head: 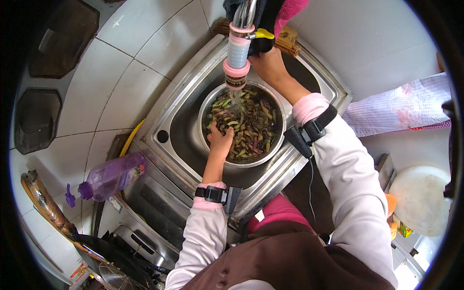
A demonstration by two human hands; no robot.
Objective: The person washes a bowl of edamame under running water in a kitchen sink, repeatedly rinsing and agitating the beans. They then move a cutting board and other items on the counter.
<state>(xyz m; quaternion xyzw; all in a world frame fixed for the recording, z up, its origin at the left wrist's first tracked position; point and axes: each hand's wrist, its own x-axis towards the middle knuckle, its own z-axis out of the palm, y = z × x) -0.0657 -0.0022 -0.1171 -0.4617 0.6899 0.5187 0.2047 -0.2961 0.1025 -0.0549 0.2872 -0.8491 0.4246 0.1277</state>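
Note:
A round metal basin stands in the stainless steel sink. Bean pods, green, yellowish and reddish, lie in water inside it. My left hand reaches over the basin's near left rim, thumb and fingers apart, its fingertips among the pods. Water runs from a pink and clear filter nozzle on the metal faucet into the basin. Beyond the basin, my right hand is beside the faucet, below a dark hanging cloth. Its fingers are mostly hidden.
A yellow clamp key sticks out from the nozzle. Left of the sink lies a purple detergent bottle with its cap flipped up. A wok and wire strainer are at lower left. Checked cloth hangs at right, above a round white board.

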